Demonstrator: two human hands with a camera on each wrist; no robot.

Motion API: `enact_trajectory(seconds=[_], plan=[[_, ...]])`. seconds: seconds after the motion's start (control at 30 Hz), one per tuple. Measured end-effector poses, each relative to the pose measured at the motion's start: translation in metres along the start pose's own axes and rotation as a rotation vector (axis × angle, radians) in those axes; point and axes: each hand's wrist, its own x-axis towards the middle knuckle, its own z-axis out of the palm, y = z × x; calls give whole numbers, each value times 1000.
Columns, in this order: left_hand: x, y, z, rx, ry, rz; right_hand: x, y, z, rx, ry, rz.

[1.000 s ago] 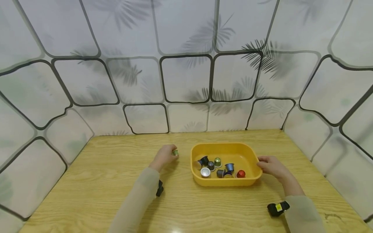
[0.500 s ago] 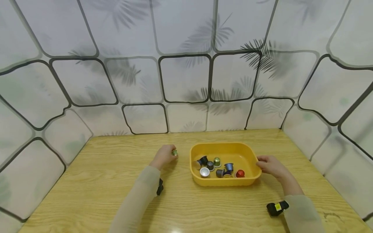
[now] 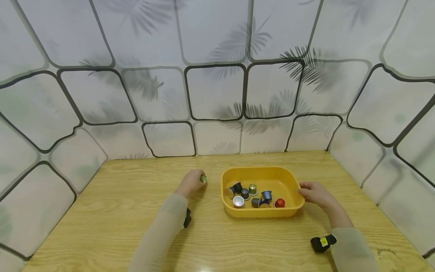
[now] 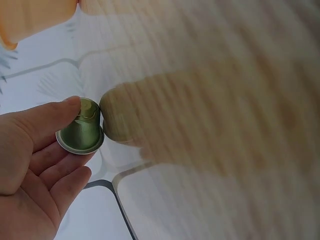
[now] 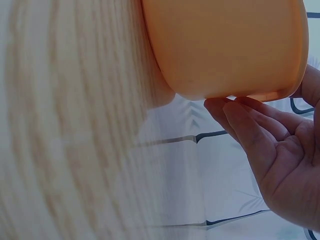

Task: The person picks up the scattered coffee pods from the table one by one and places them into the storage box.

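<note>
My left hand (image 3: pixel 190 184) pinches a green coffee capsule (image 4: pixel 82 131) between thumb and fingers, just above the table to the left of the yellow tray (image 3: pixel 261 213). In the left wrist view the capsule's rim faces down toward the fingers, and its shadow lies on the wood beside it. At the tray's right end, my right hand (image 3: pixel 317 195) holds the rim. The right wrist view has its fingers (image 5: pixel 245 125) against the outer wall, with the thumb partly hidden behind the rim.
Several coffee capsules lie in the tray: a red one (image 3: pixel 280 203), a blue one (image 3: pixel 267 195), a green one (image 3: pixel 253 189), a silver-white one (image 3: pixel 238 201) and dark ones. The wooden table (image 3: pixel 112 211) meets a patterned cloth wall (image 3: pixel 217 138) at the back and sides.
Almost nothing moves. The view shifts very slightly, while the left hand keeps its pinch on the green capsule and the right hand stays at the tray's rim.
</note>
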Motion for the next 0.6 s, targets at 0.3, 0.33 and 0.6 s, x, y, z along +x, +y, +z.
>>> enact_trajectory(seconds=[0.3, 0.33, 0.6], plan=[[0, 2, 1, -5, -4, -5, -2, -3, 0, -5, -11, 11], [0, 1, 1, -7, -3, -7, -1, -3, 0, -7, -13, 10], [0, 1, -3, -30, 14, -21, 0, 1, 0, 16, -7, 14]])
